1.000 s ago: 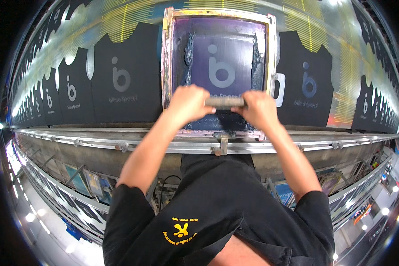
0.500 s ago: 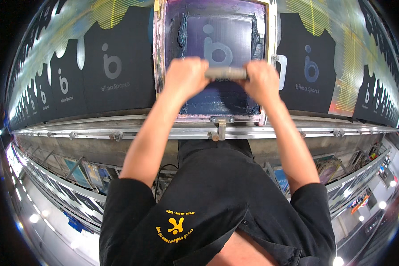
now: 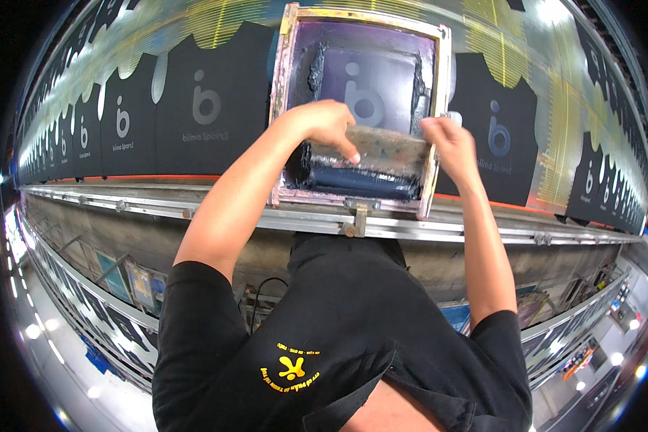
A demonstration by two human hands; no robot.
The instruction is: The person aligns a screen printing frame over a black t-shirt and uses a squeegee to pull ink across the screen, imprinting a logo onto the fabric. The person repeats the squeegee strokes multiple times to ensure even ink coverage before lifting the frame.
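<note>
Dark fabric panels [image 3: 241,72] flank the left hand [image 3: 330,124], grasping a likely stiff, slick squeegee [image 3: 396,150] best held by its top edge, and the right hand [image 3: 453,144], grip unclear.

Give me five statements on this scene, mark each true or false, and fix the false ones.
1. The left hand holds the squeegee. True.
2. The right hand is at the left side of the frame. False: it is at the frame's right side.
3. Black cloths lie on both sides of the frame. True.
4. The sleeves are white. False: they are black.
5. The shirt emblem is yellow. True.
</note>
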